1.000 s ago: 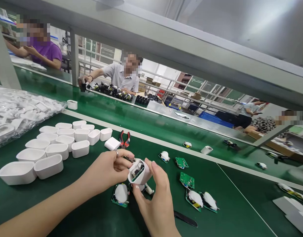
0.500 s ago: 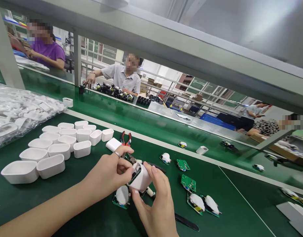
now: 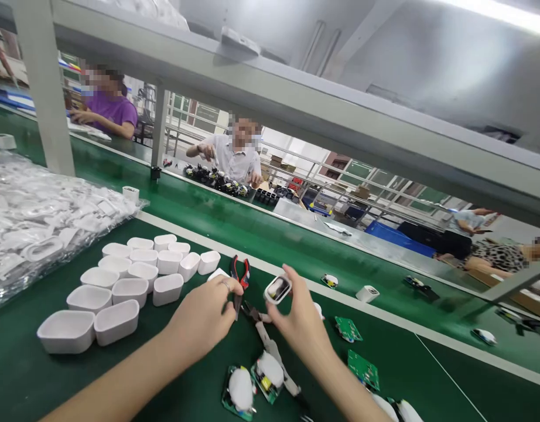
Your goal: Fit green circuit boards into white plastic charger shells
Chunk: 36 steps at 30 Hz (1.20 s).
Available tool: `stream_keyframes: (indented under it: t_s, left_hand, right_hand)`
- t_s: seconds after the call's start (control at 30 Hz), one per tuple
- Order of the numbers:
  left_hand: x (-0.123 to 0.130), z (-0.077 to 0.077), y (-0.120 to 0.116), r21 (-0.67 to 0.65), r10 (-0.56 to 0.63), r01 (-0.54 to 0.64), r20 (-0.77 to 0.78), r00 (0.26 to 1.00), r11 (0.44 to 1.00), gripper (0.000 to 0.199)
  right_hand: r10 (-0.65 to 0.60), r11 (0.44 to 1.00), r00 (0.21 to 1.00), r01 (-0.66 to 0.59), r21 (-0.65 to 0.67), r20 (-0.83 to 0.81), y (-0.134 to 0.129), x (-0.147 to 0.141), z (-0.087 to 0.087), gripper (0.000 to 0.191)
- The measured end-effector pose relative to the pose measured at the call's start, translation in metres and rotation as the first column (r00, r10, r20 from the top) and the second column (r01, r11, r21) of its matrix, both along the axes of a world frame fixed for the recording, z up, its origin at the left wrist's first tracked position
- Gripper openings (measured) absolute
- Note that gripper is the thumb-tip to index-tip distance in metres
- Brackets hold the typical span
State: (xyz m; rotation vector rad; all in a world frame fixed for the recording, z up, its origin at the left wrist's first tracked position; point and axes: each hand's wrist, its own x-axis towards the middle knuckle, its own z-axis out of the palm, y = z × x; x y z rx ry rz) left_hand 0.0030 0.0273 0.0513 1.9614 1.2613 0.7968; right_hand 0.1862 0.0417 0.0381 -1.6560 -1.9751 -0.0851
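White shell sits in the worker's right hand, pinched between the thumb and the fingers. The hand comes at it from the right side. The shell looks held up over the green table, and bits show inside its open end. The long way of that opening slants, from near left to far right. The right hand is the closer one, since it touches the shell. The left hand is off to the shell's left and a bit nearer the worker, with a gap between. Its fingers are bent by the red and black pliers, but I cannot tell if they pinch anything.

Now to count. I see one shell in the right hand and sixteen white cups bunched on the left. One white block peeks out behind the left hand. There is one pair of red and black pliers, and one tool with pale handles lying between the arms. Two boards with white pads lie near the worker. Two green boards lie past the right arm. More white pads are partly hidden there, so I cannot count them all.
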Motion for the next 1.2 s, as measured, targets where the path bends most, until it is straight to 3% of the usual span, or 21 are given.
stream_keyframes:
  t_s: [0.03,0.1,0.17,0.23,0.33,0.47,0.57,0.67,0.73,0.8,0.9,1.03,1.1,1.2]
  left_hand:
    - [-0.001,0.000,0.000,0.127,0.078,-0.061,-0.135,0.988,0.990,0.030]
    - [-0.003,-0.001,0.002,0.263,0.254,-0.167,-0.342,0.905,0.950,0.037]
    - [-0.006,-0.001,0.005,0.288,0.416,-0.311,-0.460,0.785,0.906,0.037]
    - [-0.011,-0.001,0.009,0.290,0.497,-0.403,-0.515,0.699,0.868,0.036]
    - [-0.015,0.000,0.012,0.246,0.474,-0.410,-0.562,0.678,0.878,0.043]
    - [-0.013,0.001,0.012,0.154,0.357,-0.333,-0.592,0.723,0.930,0.049]
    - [-0.008,0.000,0.008,0.086,0.178,-0.157,-0.586,0.790,0.984,0.055]
    - [-0.002,-0.005,0.002,0.025,-0.092,0.125,-0.536,0.839,0.992,0.057]
    - [0.000,-0.008,-0.001,0.012,-0.234,0.278,-0.507,0.830,0.961,0.059]
    - [0.000,-0.009,-0.004,0.000,-0.307,0.352,-0.488,0.817,0.936,0.059]
    - [-0.004,-0.006,-0.006,-0.011,-0.332,0.362,-0.423,0.843,0.932,0.056]
    - [-0.011,0.000,-0.007,0.025,-0.224,0.256,-0.408,0.885,0.966,0.050]
    - [-0.014,0.000,-0.005,-0.008,-0.171,0.189,-0.460,0.871,0.982,0.045]
    - [-0.017,-0.003,-0.003,-0.105,-0.169,0.134,-0.493,0.854,0.985,0.063]
  right_hand:
    - [-0.071,0.997,0.997,0.070,-0.039,-0.025,0.025,0.005,0.004,0.048]
    - [-0.168,0.984,0.985,0.164,-0.072,-0.047,0.077,0.015,0.010,0.038]
    - [-0.240,0.967,0.968,0.233,-0.100,-0.067,0.119,0.024,0.013,0.027]
    - [-0.272,0.957,0.959,0.262,-0.123,-0.080,0.146,0.028,0.013,0.024]
    - [-0.314,0.938,0.947,0.299,-0.174,-0.067,0.163,0.027,0.008,0.026]
    - [-0.378,0.899,0.926,0.367,-0.238,0.001,0.164,0.009,0.004,0.029]
    - [-0.305,0.921,0.951,0.310,-0.235,0.058,0.147,-0.010,0.010,0.034]
    - [-0.083,0.943,0.993,0.107,-0.314,0.090,0.103,-0.025,0.023,0.025]
    - [0.089,0.902,0.993,-0.045,-0.429,0.082,0.061,-0.032,0.033,0.018]
    - [0.214,0.825,0.975,-0.148,-0.545,0.058,0.017,-0.035,0.040,0.015]
    - [0.312,0.752,0.948,-0.210,-0.625,0.057,-0.035,-0.034,0.037,0.019]
    - [0.356,0.718,0.924,-0.176,-0.674,0.138,-0.067,-0.029,0.011,0.068]
    - [0.334,0.714,0.933,-0.157,-0.682,0.134,-0.071,-0.028,0.001,0.061]
    - [0.282,0.774,0.959,-0.212,-0.596,0.025,-0.074,-0.028,-0.004,0.037]
